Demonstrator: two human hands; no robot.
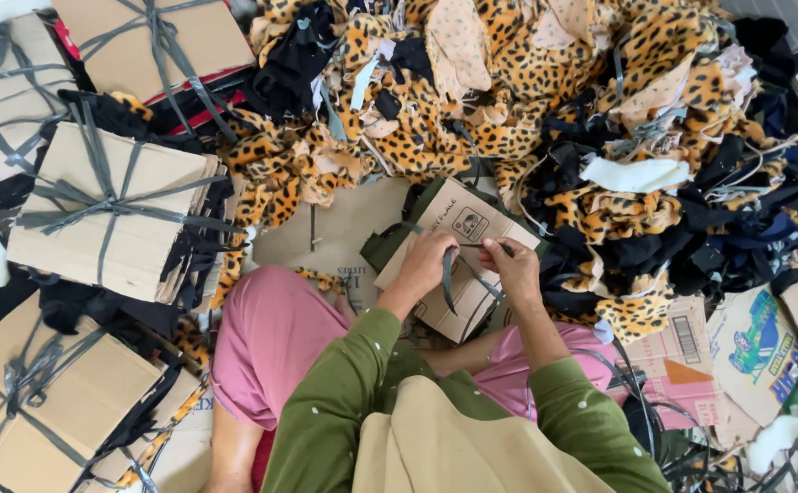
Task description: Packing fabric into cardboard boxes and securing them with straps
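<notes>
I sit on the floor in pink trousers and green sleeves. In front of my knees lies a bundle topped with brown cardboard (458,228) over dark green fabric. My left hand (425,263) and my right hand (513,267) are both over this bundle. Each hand pinches a grey strap (448,274) that runs across the cardboard; the strap hangs between my hands.
Several tied cardboard bundles (107,205) crossed with grey straps are stacked at the left. A big heap of leopard-print and black fabric scraps (545,100) fills the top and right. Flat printed cardboard pieces (755,351) and loose straps (655,420) lie at the lower right.
</notes>
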